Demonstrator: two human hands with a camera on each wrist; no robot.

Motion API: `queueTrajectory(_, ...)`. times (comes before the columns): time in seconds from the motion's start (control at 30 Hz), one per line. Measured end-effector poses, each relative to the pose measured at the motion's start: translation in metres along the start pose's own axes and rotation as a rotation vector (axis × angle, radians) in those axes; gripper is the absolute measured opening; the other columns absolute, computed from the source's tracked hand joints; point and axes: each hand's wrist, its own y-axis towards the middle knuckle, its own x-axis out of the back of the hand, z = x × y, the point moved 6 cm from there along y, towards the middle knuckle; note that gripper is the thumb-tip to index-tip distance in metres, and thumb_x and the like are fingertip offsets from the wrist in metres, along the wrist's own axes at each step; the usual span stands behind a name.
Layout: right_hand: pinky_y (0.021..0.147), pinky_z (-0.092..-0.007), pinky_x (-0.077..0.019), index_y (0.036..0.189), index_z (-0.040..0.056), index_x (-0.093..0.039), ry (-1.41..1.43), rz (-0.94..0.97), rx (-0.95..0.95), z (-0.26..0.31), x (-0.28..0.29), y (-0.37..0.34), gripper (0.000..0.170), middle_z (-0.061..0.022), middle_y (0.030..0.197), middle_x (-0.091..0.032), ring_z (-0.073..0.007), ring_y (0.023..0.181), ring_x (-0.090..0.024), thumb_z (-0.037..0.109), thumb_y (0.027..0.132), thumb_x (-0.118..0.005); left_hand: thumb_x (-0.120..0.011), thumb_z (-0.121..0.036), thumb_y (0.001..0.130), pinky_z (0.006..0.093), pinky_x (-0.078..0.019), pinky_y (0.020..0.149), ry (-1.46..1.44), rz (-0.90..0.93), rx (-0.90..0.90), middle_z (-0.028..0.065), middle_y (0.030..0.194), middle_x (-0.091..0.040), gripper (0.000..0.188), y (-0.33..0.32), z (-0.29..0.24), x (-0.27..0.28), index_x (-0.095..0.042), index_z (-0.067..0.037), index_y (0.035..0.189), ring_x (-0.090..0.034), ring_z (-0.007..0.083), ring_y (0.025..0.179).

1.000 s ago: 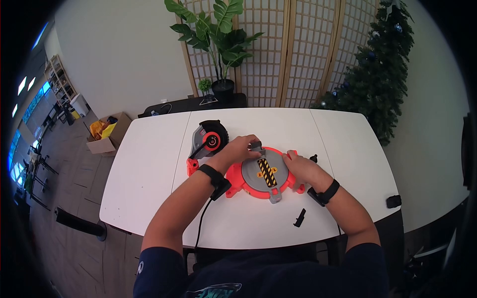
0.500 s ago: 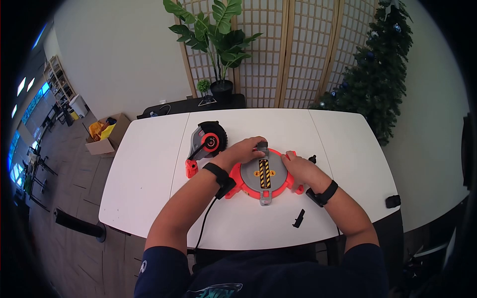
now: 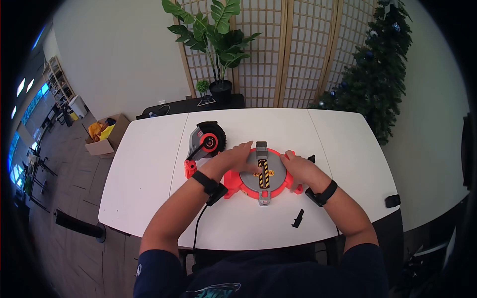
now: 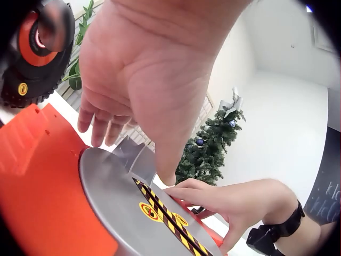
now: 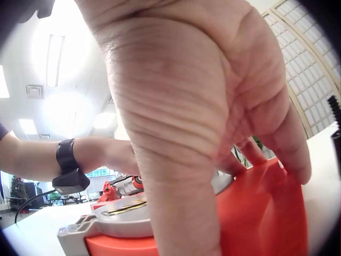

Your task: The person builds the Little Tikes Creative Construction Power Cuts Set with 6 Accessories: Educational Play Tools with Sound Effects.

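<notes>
On the white table is a toy mitre-saw base: a red-orange body [image 3: 232, 185] round a grey turntable [image 3: 278, 171] with a yellow-black striped slot. A grey upright bracket [image 3: 261, 148] stands at the turntable's far edge, and a grey tab [image 3: 264, 198] points toward the person. My left hand [image 3: 237, 159] is over the turntable's left side, fingers extended beside the bracket and thumb reaching over the disc. My right hand [image 3: 302, 170] grips the body's right side, thumb and fingers on either side of a raised red part [image 5: 261, 208].
A toy saw head [image 3: 211, 141] with a black toothed disc lies behind the left hand. Close by the right hand is a small black screw-like piece [image 3: 311, 159]. A thin black part [image 3: 298, 218] lies nearer the person, and a black block [image 3: 392, 201] sits at the right edge.
The turntable has swung round, its near tab moving left until the striped slot points almost straight at the person. My left hand has let go of the bracket and moved left; the right hand stays put.
</notes>
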Motion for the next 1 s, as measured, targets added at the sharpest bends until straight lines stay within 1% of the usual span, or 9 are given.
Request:
queueTrajectory(0.23,0.082,-0.0393,-0.0593,0.135,-0.0035,-0.044,-0.008,-0.074,0.042,-0.002,-0.001,-0.001,0.113,-0.0186,0.125,-0.053,-0.0359,0.104,-0.066,0.015,0.039,-0.100,-0.083,-0.060,0.072,0.0424,-0.0379,0.116,0.136,0.052,0.001,0.0282,0.156,-0.036,0.124,-0.044,0.013,-0.001,-0.022,0.008,0.155,-0.035,0.0382,0.147)
queueTrajectory(0.3,0.082,-0.0391,-0.0594,0.133,-0.0034,-0.044,-0.013,-0.069,0.037,0.000,0.001,-0.002,0.111,-0.0184,0.125,-0.054,-0.0355,0.104,-0.066,0.015,0.039,-0.100,-0.075,-0.048,0.086,0.0424,-0.0462,0.107,0.040,-0.118,0.090,0.0282,0.142,-0.052,0.090,-0.049,0.028,0.007,-0.039,0.006,0.148,-0.052,0.0357,0.134)
queueTrajectory(0.33,0.082,-0.0391,-0.0594,0.133,-0.0034,-0.044,-0.013,-0.069,0.037,0.000,0.000,-0.003,0.111,-0.0184,0.125,-0.054,-0.0355,0.104,-0.066,0.015,0.039,-0.100,-0.075,-0.048,0.086,0.0424,-0.0462,0.107,0.040,-0.117,0.090,0.0282,0.142,-0.052,0.090,-0.048,0.036,0.007,-0.039,0.006,0.148,-0.052,0.0357,0.134)
queueTrajectory(0.4,0.082,-0.0390,-0.0595,0.133,-0.0032,-0.044,-0.013,-0.068,0.030,0.000,0.000,-0.002,0.110,-0.0182,0.125,-0.054,-0.0351,0.104,-0.066,0.015,0.039,-0.100,-0.065,-0.033,0.096,0.0454,-0.0511,0.099,-0.145,-0.224,0.160,0.0255,0.125,-0.064,0.052,-0.048,0.057,0.013,-0.055,0.004,0.132,-0.062,0.0375,0.118)
queueTrajectory(0.43,0.082,-0.0390,-0.0595,0.133,-0.0032,-0.044,-0.012,-0.069,0.030,0.000,0.000,-0.002,0.110,-0.0182,0.125,-0.054,-0.0351,0.104,-0.066,0.015,0.039,-0.100,-0.065,-0.033,0.096,0.0454,-0.0511,0.099,-0.144,-0.223,0.160,0.0255,0.125,-0.064,0.052,-0.050,0.062,0.012,-0.055,0.004,0.132,-0.062,0.0375,0.118)
queueTrajectory(0.5,0.083,-0.0388,-0.0595,0.133,-0.0032,-0.044,-0.013,-0.063,0.028,0.001,0.001,-0.003,0.111,-0.0182,0.125,-0.054,-0.0351,0.104,-0.066,0.015,0.039,-0.100,-0.061,-0.020,0.097,0.0462,-0.0558,0.086,-0.018,-0.274,0.177,0.0213,0.105,-0.071,0.028,-0.056,0.066,0.012,-0.064,0.002,0.115,-0.070,0.0372,0.098)
queueTrajectory(0.6,0.082,-0.0386,-0.0595,0.133,-0.0031,-0.044,-0.019,-0.059,0.028,-0.001,-0.003,0.000,0.112,-0.0183,0.125,-0.054,-0.0349,0.104,-0.066,0.016,0.039,-0.100,-0.067,-0.017,0.092,0.0461,-0.0575,0.077,0.028,-0.324,0.202,0.0181,0.095,-0.073,0.022,-0.070,0.064,0.007,-0.065,0.000,0.106,-0.071,0.0364,0.088)
queueTrajectory(0.8,0.082,-0.0387,-0.0592,0.134,-0.0034,-0.044,-0.012,-0.074,0.035,-0.002,-0.003,-0.001,0.113,-0.0185,0.126,-0.053,-0.0350,0.104,-0.065,0.016,0.038,-0.100,-0.082,-0.017,0.079,0.0447,-0.0571,0.081,0.208,-0.331,0.298,0.0169,0.101,-0.072,0.034,-0.074,0.063,-0.006,-0.069,-0.005,0.108,-0.071,0.0346,0.094)
queueTrajectory(1.0,0.082,-0.0396,-0.0588,0.133,-0.0035,-0.044,0.010,-0.082,0.056,-0.002,-0.002,-0.002,0.112,-0.0184,0.124,-0.053,-0.0360,0.103,-0.065,0.015,0.037,-0.099,-0.080,-0.011,0.077,0.0446,-0.0581,0.077,0.280,-0.380,0.289,0.0191,0.096,-0.072,0.026,-0.068,0.070,-0.015,-0.066,-0.002,0.097,-0.071,0.0355,0.093)
